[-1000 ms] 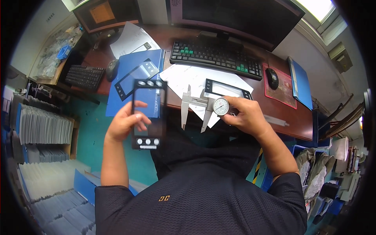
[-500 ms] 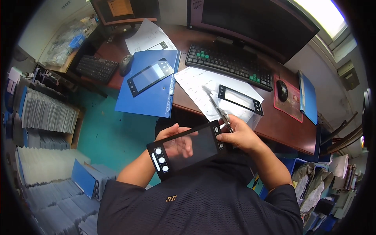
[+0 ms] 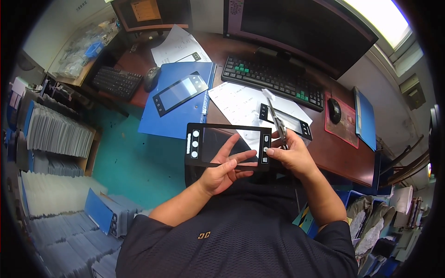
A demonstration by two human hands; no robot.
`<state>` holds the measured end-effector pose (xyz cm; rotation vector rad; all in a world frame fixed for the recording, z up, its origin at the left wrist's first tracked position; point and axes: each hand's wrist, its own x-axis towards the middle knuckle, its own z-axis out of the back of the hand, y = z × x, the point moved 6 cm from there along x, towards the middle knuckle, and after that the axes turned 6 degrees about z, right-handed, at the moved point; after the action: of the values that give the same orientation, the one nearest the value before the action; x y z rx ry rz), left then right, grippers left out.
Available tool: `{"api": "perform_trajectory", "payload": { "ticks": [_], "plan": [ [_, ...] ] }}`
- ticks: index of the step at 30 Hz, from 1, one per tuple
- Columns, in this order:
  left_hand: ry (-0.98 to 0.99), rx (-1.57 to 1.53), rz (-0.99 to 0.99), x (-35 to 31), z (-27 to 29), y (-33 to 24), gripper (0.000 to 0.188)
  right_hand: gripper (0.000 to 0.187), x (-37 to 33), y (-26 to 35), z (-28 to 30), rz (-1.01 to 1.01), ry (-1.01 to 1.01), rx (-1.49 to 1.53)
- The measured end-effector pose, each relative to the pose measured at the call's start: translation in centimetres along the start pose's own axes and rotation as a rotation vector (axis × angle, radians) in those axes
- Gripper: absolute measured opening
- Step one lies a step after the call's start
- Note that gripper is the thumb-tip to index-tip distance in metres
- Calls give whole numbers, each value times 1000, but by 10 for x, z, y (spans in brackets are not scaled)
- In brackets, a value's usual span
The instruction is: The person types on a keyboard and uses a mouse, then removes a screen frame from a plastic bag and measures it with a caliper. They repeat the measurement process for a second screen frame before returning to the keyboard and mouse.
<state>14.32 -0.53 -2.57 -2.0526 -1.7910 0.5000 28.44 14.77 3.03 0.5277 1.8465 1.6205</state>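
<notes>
A flat black-framed panel (image 3: 194, 160) with a see-through window and white cut-out marks is held level before my chest. My left hand (image 3: 215, 178) has its thumb at the panel's lower edge; its spread fingers show through the window, behind it. My right hand (image 3: 294, 155) pinches the panel's right end with the thumb in front. The same hand also holds a slim metal hand tool (image 3: 278, 121), pointing up and away, with a whitish scrap near its tip. Its exact kind is unclear. Behind it, a similar black-framed panel (image 3: 306, 131) lies on white papers (image 3: 227, 99).
Another framed panel (image 3: 163, 102) rests on a blue folder (image 3: 155, 121) overhanging the desk's front edge. Farther back stand a keyboard (image 3: 259, 74) and monitor (image 3: 301, 28); a mouse (image 3: 333, 110) lies right. Racks of stacked sheets (image 3: 60, 134) fill the left side.
The panel has turned from slanted to level and moved slightly away from my chest. My left hand has shifted right, its thumb now at the lower edge. The tool tip has swung right.
</notes>
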Motion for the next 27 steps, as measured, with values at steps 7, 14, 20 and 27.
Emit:
{"api": "perform_trajectory", "payload": {
  "ticks": [7, 14, 20, 27],
  "plan": [
    [-118, 141, -35, -6, 0, -32, 76, 60, -7, 11, 22, 158, 16, -239],
    [-123, 149, -146, -9, 1, -52, 78, 60, -21, 51, 24, 361, -55, -694],
    [-142, 159, -171, -11, 0, -59, 78, 58, -23, 58, 24, 397, -39, -868],
    [-149, 166, -189, -13, 3, -65, 78, 54, -24, 64, 21, 488, -37, -949]
  ]
}}
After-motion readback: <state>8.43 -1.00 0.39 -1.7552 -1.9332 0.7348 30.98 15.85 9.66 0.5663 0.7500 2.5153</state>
